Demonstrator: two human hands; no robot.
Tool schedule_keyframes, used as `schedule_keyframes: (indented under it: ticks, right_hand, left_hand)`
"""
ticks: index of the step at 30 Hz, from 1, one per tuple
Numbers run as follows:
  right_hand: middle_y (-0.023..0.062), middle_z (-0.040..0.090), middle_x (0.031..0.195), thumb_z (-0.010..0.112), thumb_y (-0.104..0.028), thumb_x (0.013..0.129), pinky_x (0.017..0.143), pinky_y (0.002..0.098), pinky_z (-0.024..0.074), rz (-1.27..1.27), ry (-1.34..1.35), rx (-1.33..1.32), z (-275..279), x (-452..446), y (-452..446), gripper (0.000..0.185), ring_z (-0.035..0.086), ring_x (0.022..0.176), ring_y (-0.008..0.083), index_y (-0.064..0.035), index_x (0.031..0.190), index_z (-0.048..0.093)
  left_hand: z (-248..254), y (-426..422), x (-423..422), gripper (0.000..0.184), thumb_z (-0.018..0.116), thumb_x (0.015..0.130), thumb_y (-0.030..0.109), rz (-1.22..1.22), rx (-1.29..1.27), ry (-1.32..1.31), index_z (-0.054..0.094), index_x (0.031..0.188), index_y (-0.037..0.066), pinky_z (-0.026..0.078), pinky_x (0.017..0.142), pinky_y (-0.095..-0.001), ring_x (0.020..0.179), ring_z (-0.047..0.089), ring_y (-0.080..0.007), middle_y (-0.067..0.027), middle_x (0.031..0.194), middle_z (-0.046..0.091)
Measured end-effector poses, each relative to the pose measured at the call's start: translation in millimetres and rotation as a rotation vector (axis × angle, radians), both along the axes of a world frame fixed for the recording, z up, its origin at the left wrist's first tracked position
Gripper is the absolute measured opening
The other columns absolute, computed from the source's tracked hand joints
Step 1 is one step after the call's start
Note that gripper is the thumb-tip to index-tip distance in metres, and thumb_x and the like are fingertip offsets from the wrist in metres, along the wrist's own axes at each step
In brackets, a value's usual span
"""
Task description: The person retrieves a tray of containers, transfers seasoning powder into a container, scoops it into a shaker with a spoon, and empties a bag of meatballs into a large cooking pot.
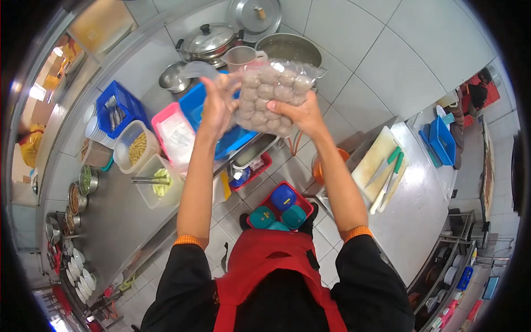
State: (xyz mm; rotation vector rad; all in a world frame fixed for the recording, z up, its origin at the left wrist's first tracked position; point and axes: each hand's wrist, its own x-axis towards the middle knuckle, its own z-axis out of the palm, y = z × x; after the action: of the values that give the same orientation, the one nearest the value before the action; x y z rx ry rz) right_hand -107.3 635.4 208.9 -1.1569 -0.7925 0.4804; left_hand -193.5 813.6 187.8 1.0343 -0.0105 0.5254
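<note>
A clear plastic bag of meatballs, packed with greyish-pink balls, is held up in front of me over the counter. My right hand grips its lower right side, thumb across the front. At the bag's left edge, my left hand is raised with thumb and fingers apart; it is slightly blurred, and whether its fingertips touch the plastic is hard to make out. Behind the hands lies a blue tray, partly hidden. A translucent plastic jug stands just behind the bag.
Behind are a lidded pot and a large open pot. Left, a pink tray and food tubs line the counter. Knives lie on a cutting board at right. A red crate sits on the floor.
</note>
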Motion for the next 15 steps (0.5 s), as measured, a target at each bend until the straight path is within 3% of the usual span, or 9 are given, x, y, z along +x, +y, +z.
schedule_keyframes:
  ticks: [1, 3, 5, 6, 9, 10, 12, 15]
  right_hand:
    - [0.0058, 0.065, 0.105, 0.072, -0.001, 0.075, 0.084, 0.0285, 0.0489, 0.045, -0.009, -0.021, 4, 17, -15, 0.041, 0.061, 0.094, 0.0129, 0.0009, 0.114, 0.059]
    - [0.0059, 0.065, 0.105, 0.072, -0.001, 0.075, 0.084, 0.0281, 0.049, 0.092, -0.042, -0.096, 13, 48, -43, 0.041, 0.061, 0.094, 0.0127, 0.0009, 0.113, 0.059]
    - [0.0056, 0.065, 0.105, 0.073, -0.003, 0.075, 0.084, 0.0278, 0.049, 0.179, -0.008, -0.124, 15, 78, -69, 0.042, 0.06, 0.094, 0.0126, 0.0009, 0.114, 0.058]
    - [0.0058, 0.064, 0.105, 0.073, -0.006, 0.075, 0.085, 0.0276, 0.0484, 0.171, -0.104, -0.147, 7, 97, -79, 0.044, 0.059, 0.096, 0.0124, 0.0015, 0.115, 0.057]
    - [0.0055, 0.063, 0.106, 0.073, -0.01, 0.077, 0.086, 0.0274, 0.0475, 0.259, -0.041, -0.143, -14, 153, -100, 0.047, 0.059, 0.098, 0.0131, 0.0018, 0.119, 0.053]
    - [0.0055, 0.063, 0.106, 0.073, -0.01, 0.077, 0.086, 0.0274, 0.0475, 0.266, -0.018, -0.137, -23, 167, -109, 0.047, 0.059, 0.098, 0.0131, 0.0018, 0.119, 0.053]
    - [0.0078, 0.06, 0.111, 0.072, -0.014, 0.079, 0.086, 0.0287, 0.0476, 0.179, 0.013, -0.247, -28, 194, -129, 0.057, 0.059, 0.096, 0.0151, 0.0018, 0.126, 0.045]
    - [0.011, 0.056, 0.116, 0.069, -0.021, 0.084, 0.084, 0.0323, 0.0493, 0.089, 0.148, -0.155, -91, 235, -158, 0.062, 0.06, 0.097, 0.0195, 0.0012, 0.131, 0.036]
  left_hand:
    - [-9, -18, 6, 0.046, 0.037, 0.09, 0.063, -0.044, 0.08, 0.026, 0.038, 0.098, 0.017, 0.043, 0.084, -0.0397, 0.107, 0.049, -0.0199, -0.0028, 0.116, 0.046]
    - [-17, -39, 25, 0.048, 0.059, 0.085, 0.053, -0.104, 0.315, 0.021, 0.039, 0.105, 0.015, 0.041, 0.096, -0.0377, 0.119, 0.041, -0.0189, -0.0029, 0.13, 0.038]
    - [-17, -94, 52, 0.08, 0.077, 0.076, 0.026, -0.004, 0.384, 0.023, 0.027, 0.136, 0.009, 0.037, 0.102, -0.0373, 0.122, 0.043, -0.022, -0.0087, 0.134, 0.04]
    - [-25, -109, 72, 0.078, 0.079, 0.072, 0.01, -0.005, 0.338, 0.035, 0.032, 0.134, 0.008, 0.04, 0.099, -0.0346, 0.118, 0.047, -0.0195, -0.0087, 0.131, 0.044]
    - [-37, -149, 126, 0.068, 0.076, 0.076, 0.011, 0.096, 0.318, 0.049, 0.037, 0.131, 0.006, 0.043, 0.096, -0.0332, 0.113, 0.051, -0.0192, -0.0085, 0.124, 0.051]
    - [-42, -165, 138, 0.057, 0.075, 0.078, 0.012, 0.185, 0.191, 0.068, 0.045, 0.126, 0.001, 0.046, 0.091, -0.0315, 0.105, 0.055, -0.0183, -0.0087, 0.117, 0.056]
    - [-55, -181, 166, 0.056, 0.074, 0.079, 0.014, 0.213, 0.184, 0.073, 0.046, 0.125, 0.001, 0.046, 0.091, -0.0311, 0.105, 0.056, -0.0182, -0.0089, 0.117, 0.056]
    - [-65, -200, 199, 0.053, 0.073, 0.081, 0.016, 0.286, 0.182, 0.086, 0.046, 0.124, 0.0, 0.047, 0.09, -0.0307, 0.105, 0.056, -0.018, -0.0096, 0.117, 0.056]
